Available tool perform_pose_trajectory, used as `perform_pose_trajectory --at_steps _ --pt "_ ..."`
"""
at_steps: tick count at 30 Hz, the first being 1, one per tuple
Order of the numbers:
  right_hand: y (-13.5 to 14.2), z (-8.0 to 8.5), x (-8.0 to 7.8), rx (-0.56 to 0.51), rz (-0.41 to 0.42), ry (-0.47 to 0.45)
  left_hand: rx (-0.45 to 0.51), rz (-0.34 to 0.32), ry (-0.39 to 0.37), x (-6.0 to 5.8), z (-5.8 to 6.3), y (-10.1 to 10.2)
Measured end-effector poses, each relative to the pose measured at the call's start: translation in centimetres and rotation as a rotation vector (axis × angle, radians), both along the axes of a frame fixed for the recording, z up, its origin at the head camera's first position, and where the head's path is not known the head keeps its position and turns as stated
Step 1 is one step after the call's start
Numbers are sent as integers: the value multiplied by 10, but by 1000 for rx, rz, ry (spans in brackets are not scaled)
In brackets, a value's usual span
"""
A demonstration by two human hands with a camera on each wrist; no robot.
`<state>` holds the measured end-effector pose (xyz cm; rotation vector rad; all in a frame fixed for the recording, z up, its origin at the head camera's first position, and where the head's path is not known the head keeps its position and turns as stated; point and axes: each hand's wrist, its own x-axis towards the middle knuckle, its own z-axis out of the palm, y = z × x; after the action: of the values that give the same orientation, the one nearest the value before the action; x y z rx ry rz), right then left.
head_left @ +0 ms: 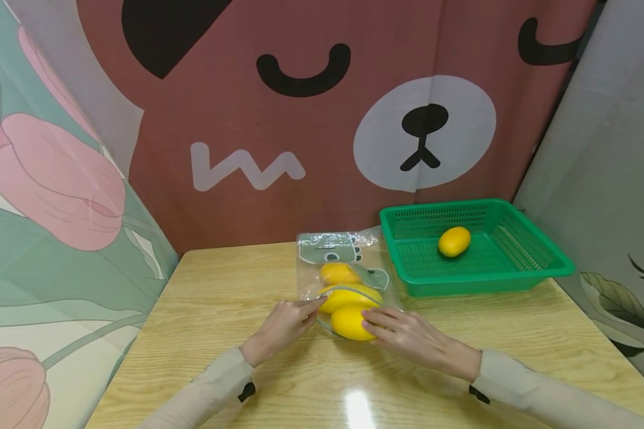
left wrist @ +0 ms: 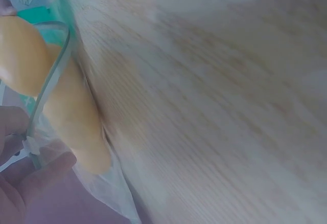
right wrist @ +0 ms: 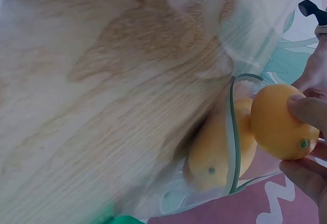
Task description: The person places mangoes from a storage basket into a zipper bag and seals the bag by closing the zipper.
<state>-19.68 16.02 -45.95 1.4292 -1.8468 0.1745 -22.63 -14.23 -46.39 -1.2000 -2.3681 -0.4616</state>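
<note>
A clear plastic zip bag (head_left: 306, 280) with green cartoon prints lies on the table, its mouth spread toward me. Two yellow lemons, a far lemon (head_left: 339, 273) and a nearer lemon (head_left: 354, 296), are inside it. My left hand (head_left: 284, 326) pinches the bag's rim at the left of the mouth; its fingers also show beside the grey-green zip strip (left wrist: 51, 81). With thumb and fingers, my right hand (head_left: 408, 333) grips another lemon (right wrist: 278, 119) at the mouth, its green stem spot visible. How far that lemon is inside, I cannot tell.
A green plastic basket (head_left: 536, 277) stands at the back right, close beside the bag, with one lemon (head_left: 454, 242) in it. The wooden table (head_left: 236, 280) meets a printed curtain (head_left: 236, 220) at the back.
</note>
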Motion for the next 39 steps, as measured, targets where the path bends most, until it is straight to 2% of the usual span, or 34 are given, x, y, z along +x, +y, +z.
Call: perform_pose_trajectory --at_steps 9,17,29,33,39 --pt "-10 -4 -4 11 4 -11 0 5 -3 1 0 1" --pt "-14 -5 -6 56 -51 -96 4 5 -2 1 1 1" --pt "-17 -9 -4 107 -95 -127 15 -12 30 -1 -2 1" --pt "-18 -10 -2 141 -123 -159 13 -17 19 -1 -3 2" --pt "-20 -10 -4 166 -147 -156 22 -19 16 0 -5 2"
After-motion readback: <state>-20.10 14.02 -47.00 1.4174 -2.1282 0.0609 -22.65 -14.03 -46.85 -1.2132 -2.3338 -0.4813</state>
